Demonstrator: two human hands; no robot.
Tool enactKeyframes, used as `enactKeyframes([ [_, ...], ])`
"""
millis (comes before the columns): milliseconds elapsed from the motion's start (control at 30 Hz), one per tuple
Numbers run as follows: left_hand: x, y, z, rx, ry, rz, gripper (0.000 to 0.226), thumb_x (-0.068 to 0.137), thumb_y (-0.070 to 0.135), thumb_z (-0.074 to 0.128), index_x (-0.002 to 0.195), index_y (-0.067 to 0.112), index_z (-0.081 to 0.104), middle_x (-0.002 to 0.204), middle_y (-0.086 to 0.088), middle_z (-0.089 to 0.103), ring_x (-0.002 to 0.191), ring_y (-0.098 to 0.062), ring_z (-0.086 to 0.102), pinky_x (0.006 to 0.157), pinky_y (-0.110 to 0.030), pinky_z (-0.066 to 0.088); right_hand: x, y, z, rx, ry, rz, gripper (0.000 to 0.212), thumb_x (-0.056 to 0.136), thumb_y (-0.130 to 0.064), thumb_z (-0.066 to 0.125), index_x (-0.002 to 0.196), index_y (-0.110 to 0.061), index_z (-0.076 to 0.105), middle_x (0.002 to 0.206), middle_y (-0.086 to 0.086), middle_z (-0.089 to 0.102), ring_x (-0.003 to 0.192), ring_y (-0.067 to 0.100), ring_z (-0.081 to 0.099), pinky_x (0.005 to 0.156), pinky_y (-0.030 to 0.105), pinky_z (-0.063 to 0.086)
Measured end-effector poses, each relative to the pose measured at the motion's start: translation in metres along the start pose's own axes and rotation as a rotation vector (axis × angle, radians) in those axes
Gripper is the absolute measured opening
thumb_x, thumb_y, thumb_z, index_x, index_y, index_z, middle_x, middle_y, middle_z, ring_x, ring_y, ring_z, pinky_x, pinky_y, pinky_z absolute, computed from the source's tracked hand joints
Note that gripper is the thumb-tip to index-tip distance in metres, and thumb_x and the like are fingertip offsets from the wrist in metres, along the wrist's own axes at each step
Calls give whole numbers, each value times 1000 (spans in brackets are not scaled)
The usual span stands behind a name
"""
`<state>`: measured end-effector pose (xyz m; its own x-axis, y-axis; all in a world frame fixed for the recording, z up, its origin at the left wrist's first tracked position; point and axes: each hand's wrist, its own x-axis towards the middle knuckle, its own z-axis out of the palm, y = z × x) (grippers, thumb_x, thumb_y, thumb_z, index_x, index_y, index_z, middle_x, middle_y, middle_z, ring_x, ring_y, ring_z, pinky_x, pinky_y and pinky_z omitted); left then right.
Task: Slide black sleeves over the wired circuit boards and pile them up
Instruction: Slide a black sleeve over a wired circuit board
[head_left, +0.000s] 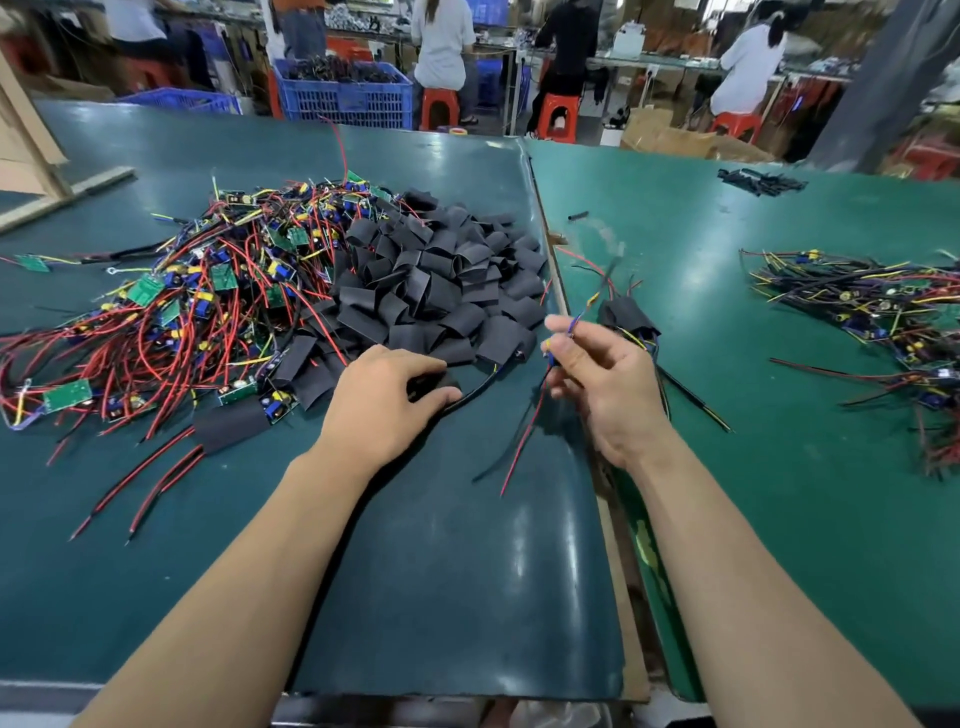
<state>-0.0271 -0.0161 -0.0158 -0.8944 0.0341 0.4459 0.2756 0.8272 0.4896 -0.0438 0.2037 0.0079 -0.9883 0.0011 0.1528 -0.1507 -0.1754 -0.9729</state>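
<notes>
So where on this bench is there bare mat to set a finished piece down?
Bare mat lies near the front edge between the forearms, and on the right mat between the right hand and the sleeved-board pile. Crowded: loose black sleeves and wired circuit boards ahead of the left hand.

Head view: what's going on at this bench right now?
A person is sleeving wired circuit boards. The left hand rests on a black sleeve at the edge of the sleeve pile. The right hand pinches the wires of a sleeved board. Unsleeved boards lie tangled left; a finished pile sits right.
</notes>
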Motion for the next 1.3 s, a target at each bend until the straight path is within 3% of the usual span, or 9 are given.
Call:
enactKeyframes([
  [133, -4, 5, -2, 59, 77, 18, 24, 84, 29, 74, 107, 24, 74, 99, 3, 75, 94, -24, 65, 82, -33, 48, 0, -2, -2, 54, 22, -80, 23, 85, -6, 69, 98, -24, 76, 71, -2, 65, 58, 14, 59, 58, 22, 52],
  [233, -5, 10, -5, -59, 191, -35, 20, 82, 22, 74, 102, 23, 74, 91, 7, 75, 83, -16, 70, 82, -34, 54, -1, -2, -4, 126, 27, -78, 21, 85, -2, 69, 98, -18, 73, 71, -1, 67, 59, 14, 62, 59, 21, 52],
  [400, -9, 17, -8, -247, 179, -2, 33, 78, 13, 76, 108, 24, 69, 91, 17, 71, 80, -4, 68, 88, -31, 54, -2, -7, -3, 259, 38, -57, 17, 87, 6, 62, 95, -9, 66, 82, 6, 72, 64, 15, 65, 64, 22, 54],
  [567, -10, 13, -9, -373, 179, 59, 37, 76, 4, 77, 110, 17, 69, 96, 8, 68, 82, -7, 66, 86, -33, 54, -2, -17, -8, 445, 85, -57, 18, 88, 10, 56, 99, -2, 64, 88, 14, 69, 75, 20, 66, 74, 23, 56],
  [733, -10, 11, -6, -335, 153, 130, 29, 75, 2, 77, 102, 10, 73, 101, 3, 64, 83, -7, 61, 82, -12, 43, -5, -23, -7, 480, 107, -49, 15, 92, 7, 54, 97, -6, 60, 89, 15, 72, 79, 24, 70, 77, 25, 57],
  [867, -11, 12, -7, -314, 119, 94, 33, 76, 7, 78, 107, 15, 72, 97, 7, 71, 86, -4, 64, 82, -9, 41, -4, -27, -10, 517, 135, -41, 15, 95, 5, 50, 94, -9, 57, 86, 16, 74, 81, 26, 73, 72, 25, 57],
  [1033, -12, 14, -9, -357, 114, 57, 42, 76, 12, 79, 116, 19, 68, 95, 12, 71, 88, -1, 66, 89, -20, 49, -4, -24, -7, 466, 121, -24, 15, 95, 5, 51, 96, -9, 57, 85, 16, 73, 78, 27, 73, 71, 25, 58],
  [1300, -13, 16, -10, -387, 130, 57, 47, 75, 13, 80, 117, 25, 63, 95, 13, 71, 87, -1, 66, 84, -35, 52, -2, -21, -7, 495, 228, -111, 13, 96, 4, 52, 100, -8, 55, 87, 16, 73, 82, 28, 72, 72, 26, 58],
])
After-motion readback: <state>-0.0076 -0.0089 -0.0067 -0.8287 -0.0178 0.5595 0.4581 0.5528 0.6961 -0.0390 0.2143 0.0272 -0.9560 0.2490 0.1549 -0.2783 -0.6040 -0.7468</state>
